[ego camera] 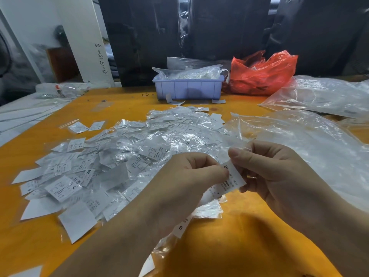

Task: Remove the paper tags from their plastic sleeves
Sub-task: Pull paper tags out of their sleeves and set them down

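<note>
A wide heap of white paper tags in clear plastic sleeves (pixel 123 156) covers the middle of the orange table (pixel 249 236). Over its near right edge both hands meet on one sleeved white tag (pixel 232 177) printed with black text. My left hand (pixel 185 182) pinches the tag's left side between thumb and fingers. My right hand (pixel 279 172) pinches its upper right end, where a bit of clear sleeve sticks up past the fingers. A loose tag marked S (pixel 180 227) lies under my left wrist.
A lilac plastic bin (pixel 187 88) holding bagged material stands at the table's far side, with a red plastic bag (pixel 263 74) to its right. Large clear plastic bags (pixel 311 140) spread over the right side. Dark bagged goods stand behind the table.
</note>
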